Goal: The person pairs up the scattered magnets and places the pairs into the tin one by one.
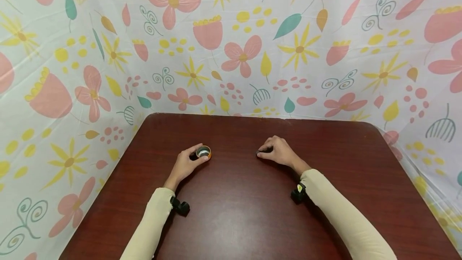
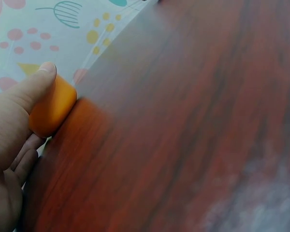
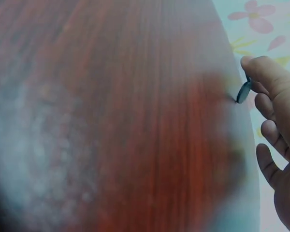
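Note:
My left hand (image 1: 185, 166) grips a small round orange container (image 1: 203, 153) around its side, left of the table's middle. Its top is uncovered, and the inside looks grey and shiny. In the left wrist view, the thumb lies along the smooth wall of the orange container (image 2: 55, 110), which stands on the tabletop. Farther right, my right hand (image 1: 282, 152) pinches a small dark round disc (image 3: 243, 92) between thumb and forefinger, close to the wood. The disc stands on edge in the right wrist view, with the other fingers loosely curled behind it. What the disc is cannot be told.
Both hands are over a dark red-brown wooden table (image 1: 231, 212) with rounded far corners. A white cloth (image 1: 238, 23) printed with flowers and leaves hangs behind the table and along its sides. Each wrist wears a small black camera on a strap.

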Tool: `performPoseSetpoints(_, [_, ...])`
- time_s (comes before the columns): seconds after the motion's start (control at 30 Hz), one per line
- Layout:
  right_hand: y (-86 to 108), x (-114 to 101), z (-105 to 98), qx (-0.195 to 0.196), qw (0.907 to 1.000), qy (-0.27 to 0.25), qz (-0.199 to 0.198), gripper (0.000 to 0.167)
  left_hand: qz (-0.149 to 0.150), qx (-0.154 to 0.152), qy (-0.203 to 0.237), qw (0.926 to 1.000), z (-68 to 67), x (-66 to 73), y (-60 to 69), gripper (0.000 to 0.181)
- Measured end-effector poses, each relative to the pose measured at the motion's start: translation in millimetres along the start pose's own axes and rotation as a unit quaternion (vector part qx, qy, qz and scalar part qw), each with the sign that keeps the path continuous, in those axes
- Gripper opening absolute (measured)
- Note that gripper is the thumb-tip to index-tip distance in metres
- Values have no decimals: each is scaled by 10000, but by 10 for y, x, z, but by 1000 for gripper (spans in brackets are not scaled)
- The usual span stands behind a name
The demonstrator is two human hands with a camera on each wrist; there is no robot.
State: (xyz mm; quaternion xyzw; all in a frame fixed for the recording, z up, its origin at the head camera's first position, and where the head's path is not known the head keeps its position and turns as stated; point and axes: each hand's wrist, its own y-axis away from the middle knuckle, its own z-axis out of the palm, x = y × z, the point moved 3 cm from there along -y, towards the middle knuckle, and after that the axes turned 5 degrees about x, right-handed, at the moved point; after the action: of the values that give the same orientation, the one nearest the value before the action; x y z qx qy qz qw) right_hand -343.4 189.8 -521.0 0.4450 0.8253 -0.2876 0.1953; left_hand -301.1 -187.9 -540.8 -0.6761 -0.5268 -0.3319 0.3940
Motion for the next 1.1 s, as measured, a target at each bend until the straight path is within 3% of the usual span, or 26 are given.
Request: performPoseSetpoints(1.1, [49,25,-92,354,9992,-111,-168,13,-18,51,12,10000,19,-26,1,68])
